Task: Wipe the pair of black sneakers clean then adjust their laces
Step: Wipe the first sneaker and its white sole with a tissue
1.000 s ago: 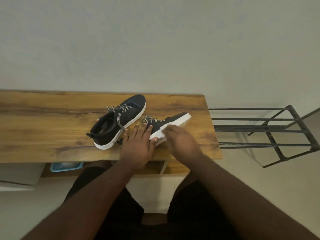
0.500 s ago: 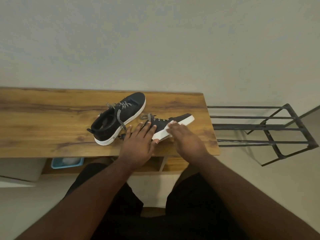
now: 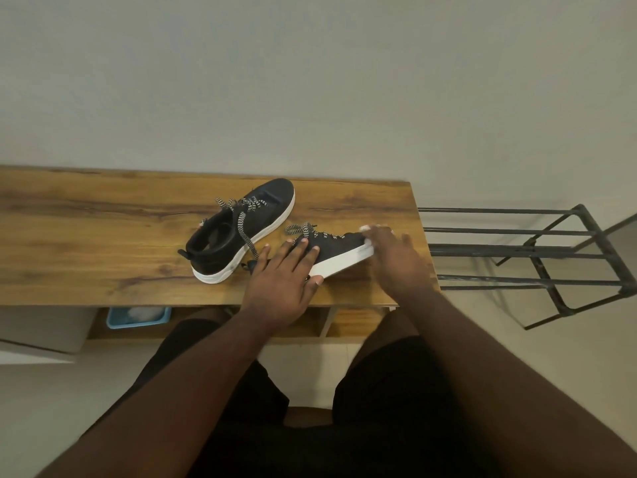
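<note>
Two black knit sneakers with thick white soles sit on one long wooden table [image 3: 103,243] — the far sneaker [image 3: 241,229] upright, the near sneaker [image 3: 339,251] tipped on its side. Each carries one black-and-white zigzag lace, so two laces. Two bare hands are in view — the left hand [image 3: 281,284] and the right hand [image 3: 396,260]. One black metal rack [image 3: 537,251] stands beside the table. One light-blue tray [image 3: 138,317] shows underneath.

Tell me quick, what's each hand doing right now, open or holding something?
Left hand: open, fingers straight, pressing on the tipped sneaker.
Right hand: at the sneaker's toe with a white wipe; blurred, grip cannot be told.
</note>
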